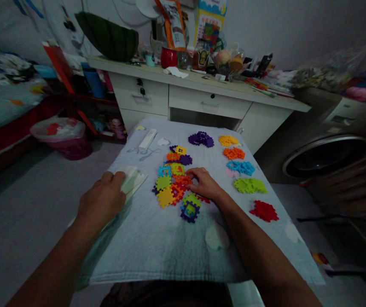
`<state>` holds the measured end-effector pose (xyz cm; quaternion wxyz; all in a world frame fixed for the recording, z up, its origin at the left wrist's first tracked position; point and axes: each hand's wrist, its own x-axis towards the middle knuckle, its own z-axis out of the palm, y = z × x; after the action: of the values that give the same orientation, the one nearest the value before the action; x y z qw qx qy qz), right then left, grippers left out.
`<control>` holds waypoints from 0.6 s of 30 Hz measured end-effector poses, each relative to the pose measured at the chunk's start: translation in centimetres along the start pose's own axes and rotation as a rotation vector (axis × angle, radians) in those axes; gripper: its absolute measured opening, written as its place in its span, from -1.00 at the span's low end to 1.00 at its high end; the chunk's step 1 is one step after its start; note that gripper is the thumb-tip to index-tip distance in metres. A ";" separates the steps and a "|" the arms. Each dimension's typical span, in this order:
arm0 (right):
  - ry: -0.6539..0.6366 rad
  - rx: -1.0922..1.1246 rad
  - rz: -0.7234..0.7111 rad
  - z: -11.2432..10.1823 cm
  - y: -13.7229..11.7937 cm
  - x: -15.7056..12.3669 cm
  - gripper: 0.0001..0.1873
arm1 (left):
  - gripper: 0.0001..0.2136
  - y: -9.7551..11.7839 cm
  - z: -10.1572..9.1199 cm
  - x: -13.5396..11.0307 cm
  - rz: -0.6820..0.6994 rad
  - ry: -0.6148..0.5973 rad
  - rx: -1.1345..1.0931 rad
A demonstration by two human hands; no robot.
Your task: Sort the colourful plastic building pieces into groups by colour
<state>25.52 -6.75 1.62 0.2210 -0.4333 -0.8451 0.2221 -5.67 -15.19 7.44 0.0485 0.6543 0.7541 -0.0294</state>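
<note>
At the table's left edge, my left hand [104,197] is closed round a pale, crumpled bag-like thing [134,181]; whether it is plastic or cloth I cannot tell. My right hand [206,183] reaches into a mixed pile of interlocking plastic tiles [165,197] at mid-table. Its thumb and forefinger are bent round an orange-red interlocking tile [183,179], the grip partly hidden. Purple tiles [201,139] lie beyond the pile. Down the right side run separate heaps of yellow tiles [228,140], orange tiles [233,153], blue tiles [241,167], green tiles [250,185] and red tiles [265,211].
A light blue cloth [157,251] covers the table. A white power strip [147,140] with its cord lies at the far left. Behind stands a white desk [147,91] loaded with jars and a watermelon piece [109,38]. A washing machine [317,123] stands right, a pink bin [71,143] left.
</note>
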 end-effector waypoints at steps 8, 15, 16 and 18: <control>0.050 0.117 0.032 -0.7 0.3 -0.3 -0.56 | -0.51 0.9 1.9 -0.1 -0.018 0.052 -0.018; 0.168 0.169 0.196 -5.7 1.9 0.5 -0.82 | -0.60 0.3 2.4 0.0 0.050 0.036 -0.033; 0.215 0.128 0.227 -6.7 2.7 0.7 -0.80 | -0.61 0.2 2.5 0.0 0.061 0.034 -0.034; 0.296 0.023 0.318 -8.8 4.4 1.0 -0.76 | -0.63 0.0 2.6 0.2 0.081 0.031 -0.049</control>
<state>32.77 -1.94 6.40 0.3097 -0.5864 -0.7218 0.1980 -5.63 -15.28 4.82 0.0540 0.6833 0.7282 0.0010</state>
